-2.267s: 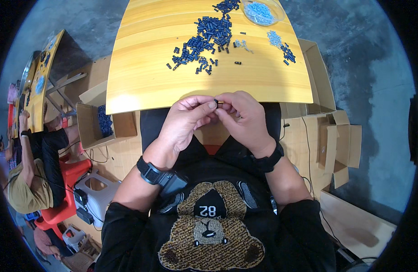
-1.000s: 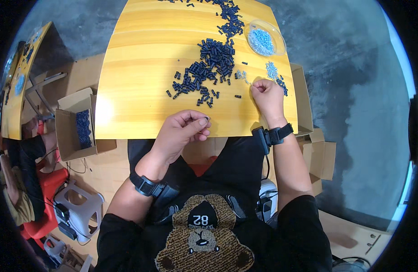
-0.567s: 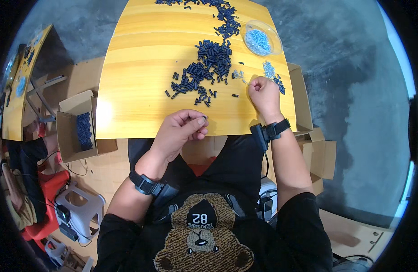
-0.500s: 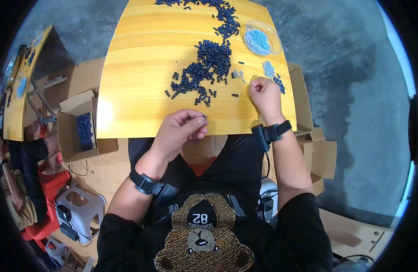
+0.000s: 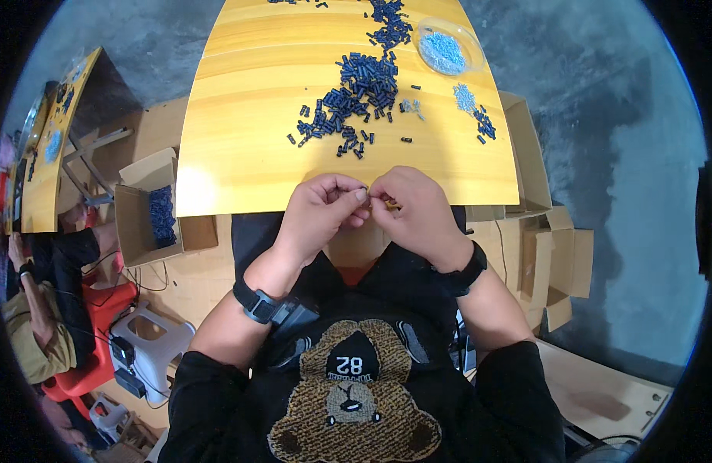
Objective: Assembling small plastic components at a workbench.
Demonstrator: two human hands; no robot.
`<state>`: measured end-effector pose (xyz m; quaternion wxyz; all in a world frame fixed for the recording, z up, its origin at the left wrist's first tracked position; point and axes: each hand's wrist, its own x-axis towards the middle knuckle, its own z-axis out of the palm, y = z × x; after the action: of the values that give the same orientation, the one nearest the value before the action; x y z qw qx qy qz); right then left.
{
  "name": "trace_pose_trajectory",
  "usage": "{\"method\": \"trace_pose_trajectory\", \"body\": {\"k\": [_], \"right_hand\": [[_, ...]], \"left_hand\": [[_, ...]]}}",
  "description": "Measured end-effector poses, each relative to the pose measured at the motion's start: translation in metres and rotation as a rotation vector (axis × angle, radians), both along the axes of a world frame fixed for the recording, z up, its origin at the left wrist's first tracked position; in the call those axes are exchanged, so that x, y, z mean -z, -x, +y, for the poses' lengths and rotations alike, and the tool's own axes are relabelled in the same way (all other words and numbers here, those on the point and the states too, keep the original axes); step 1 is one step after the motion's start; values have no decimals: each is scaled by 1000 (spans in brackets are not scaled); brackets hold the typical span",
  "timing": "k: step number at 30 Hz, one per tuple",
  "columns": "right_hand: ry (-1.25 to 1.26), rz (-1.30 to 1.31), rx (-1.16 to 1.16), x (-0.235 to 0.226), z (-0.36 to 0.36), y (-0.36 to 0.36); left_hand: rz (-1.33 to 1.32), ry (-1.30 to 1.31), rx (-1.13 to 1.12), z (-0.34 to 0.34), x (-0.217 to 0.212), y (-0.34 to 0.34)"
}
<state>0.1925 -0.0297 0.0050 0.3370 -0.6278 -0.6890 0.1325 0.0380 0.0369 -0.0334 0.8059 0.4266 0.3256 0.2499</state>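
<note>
My left hand (image 5: 319, 216) and my right hand (image 5: 416, 212) meet over the near edge of the yellow table. Thumb and forefinger of the left pinch a small dark piece, of which only a bit shows. The right hand's fingers are pinched together right against it; what they hold is hidden. Beyond the hands lies a heap of small black cylindrical parts (image 5: 367, 77), with loose ones scattered around it. A few small pale pins (image 5: 410, 106) lie right of the heap. Farther right are a pile of light-blue pins (image 5: 464, 97) and a small black group of parts (image 5: 485, 123).
A clear round tub (image 5: 442, 52) of light-blue pins stands at the far right. Cardboard boxes flank the table: one with dark parts (image 5: 133, 231) at left, others (image 5: 556, 262) at right. At far left, another person sits near a second table (image 5: 43, 193) and a white stool (image 5: 151, 339).
My right hand has come back from beside the pale pins to meet the left at the near edge. The whole view has shifted slightly.
</note>
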Motion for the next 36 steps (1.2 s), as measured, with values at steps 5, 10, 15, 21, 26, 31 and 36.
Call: {"method": "trace_pose_trajectory", "body": {"k": [5, 10, 15, 21, 26, 31, 36], "right_hand": [[83, 203, 47, 10, -9, 7], [148, 413, 92, 8, -16, 16], [166, 1054, 36, 24, -21, 21], [180, 1214, 39, 18, -29, 26], [110, 1167, 67, 15, -36, 27], [161, 1117, 122, -1, -39, 19], [71, 906, 101, -8, -40, 13]], "left_hand": [[48, -61, 27, -6, -3, 5], [72, -38, -58, -12, -11, 9], [-9, 60, -84, -16, -13, 12], [-107, 85, -86, -24, -19, 16], [-116, 41, -67, -31, -19, 16], [-66, -60, -44, -35, -25, 18], [-57, -148, -33, -39, -23, 19]]}}
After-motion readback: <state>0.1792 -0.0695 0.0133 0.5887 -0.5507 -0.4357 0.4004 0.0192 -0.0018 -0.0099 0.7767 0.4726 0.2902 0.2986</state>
